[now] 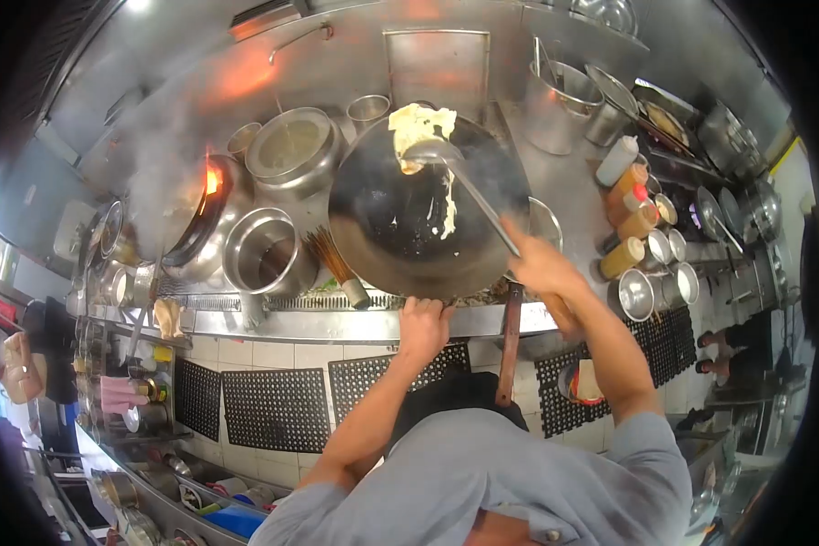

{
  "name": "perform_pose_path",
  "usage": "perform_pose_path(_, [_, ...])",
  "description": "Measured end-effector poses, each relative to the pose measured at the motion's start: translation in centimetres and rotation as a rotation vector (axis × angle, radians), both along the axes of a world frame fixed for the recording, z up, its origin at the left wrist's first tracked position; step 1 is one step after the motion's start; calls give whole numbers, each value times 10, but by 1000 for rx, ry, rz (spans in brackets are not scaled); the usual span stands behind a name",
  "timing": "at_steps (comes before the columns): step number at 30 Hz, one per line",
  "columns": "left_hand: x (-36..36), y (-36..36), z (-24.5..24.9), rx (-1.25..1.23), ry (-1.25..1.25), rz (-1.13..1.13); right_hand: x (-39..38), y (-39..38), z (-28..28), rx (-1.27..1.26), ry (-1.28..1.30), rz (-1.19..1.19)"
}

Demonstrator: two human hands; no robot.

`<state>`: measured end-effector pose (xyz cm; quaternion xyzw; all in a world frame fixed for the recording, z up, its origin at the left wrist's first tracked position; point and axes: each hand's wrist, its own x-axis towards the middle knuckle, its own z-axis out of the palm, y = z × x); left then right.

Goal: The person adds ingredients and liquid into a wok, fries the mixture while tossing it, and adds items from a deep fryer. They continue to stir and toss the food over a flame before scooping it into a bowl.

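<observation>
A large black wok (382,223) sits on the stove in front of me, its wooden handle (509,350) pointing back toward my body. Pale yellow cooked egg (428,118) clings to the far side, with a thin trail running down the inner wall. My right hand (546,266) is closed round the shaft of a ladle (482,202); the bowl rests against the egg. Below my right wrist shows the ladle's wooden end. My left hand (425,326) has its fingers curled at the wok's near rim.
A bamboo brush (332,259) and a steel pot (266,253) stand left of the wok. Flames rise from a steaming burner (212,177) at far left. Sauce bottles (630,205) and small bowls (636,293) line the right. Other people stand at both sides.
</observation>
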<state>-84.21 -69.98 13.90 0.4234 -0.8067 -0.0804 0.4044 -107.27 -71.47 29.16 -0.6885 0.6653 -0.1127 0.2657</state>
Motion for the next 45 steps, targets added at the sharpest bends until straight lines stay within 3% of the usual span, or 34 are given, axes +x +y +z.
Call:
perform_pose_path(2, [1, -6, 31, 116, -61, 41, 0, 23, 50, 144, -56, 29])
perform_pose_path(3, [-3, -22, 56, -16, -7, 36, -1, 31, 63, 218, -84, 38])
perform_pose_path(7, [-16, -74, 43, 10, 26, 21, -6, -1, 21, 181, -3, 154])
perform_pose_path(9, [-19, -71, 27, 93, -44, 33, 12, -15, -15, 65, 81, 87])
perform_pose_path(12, [-8, -12, -6, 90, -92, -8, 31, 1, -20, -46, 98, -14])
perform_pose_path(16, [-17, -46, 31, 17, -26, 76, 36, 22, -37, -9, -90, -82])
perform_pose_path(17, [-18, -69, 29, 5, -12, 64, 36, 19, -53, 21, -201, -118])
perform_pose_path(20, [-18, -108, 31, 187, -41, 78, 43, 21, -63, 257, -909, -348])
perform_pose_path(21, [-16, -103, 39, 134, 38, 85, 44, 24, -75, 349, -1219, -396])
perform_pose_path(23, [-13, -73, 57, 28, 198, 93, 46, 36, -113, 541, -1834, -492])
perform_pose_path(25, [12, -22, 44, 172, 115, 112, 60, 61, -162, 883, -2101, -379])
perform_pose_path(27, [45, 43, 10, 475, 189, 124, 99, 75, -215, 1040, -1505, -413])
perform_pose_path(28, [66, 82, -23, 570, 44, 235, 114, 82, -246, 1060, -1357, -311])
perform_pose_path(29, [92, 125, -56, 775, 1, 228, 130, 89, -282, 925, -1273, -450])
perform_pose_path(30, [121, 175, -94, 971, -204, 260, 137, 90, -318, 829, -1243, -585])
perform_pose_path(31, [165, 236, -163, 1018, -373, 181, 135, 87, -357, 749, -1264, -760])
perform_pose_path(32, [182, 294, -159, 1033, -366, 332, 125, 84, -396, 672, -1310, -941])
perform_pose_path(33, [232, 382, -244, 1129, -384, 323, 112, 80, -434, 591, -1384, -1110])
perform_pose_path(35, [274, 431, -194, 1492, -272, 621, 87, 76, -494, 464, -1540, -1346])
perform_pose_path(37, [301, 469, -165, 1657, -142, 822, 68, 81, -534, 363, -1671, -1506])
perform_pose_path(40, [324, 514, -145, 1725, 6, 1010, 43, 91, -569, 203, -1778, -1654])
perform_pose_path(45, [325, 538, -149, 1701, 178, 1061, 5, 80, -600, -20, -1867, -1677])
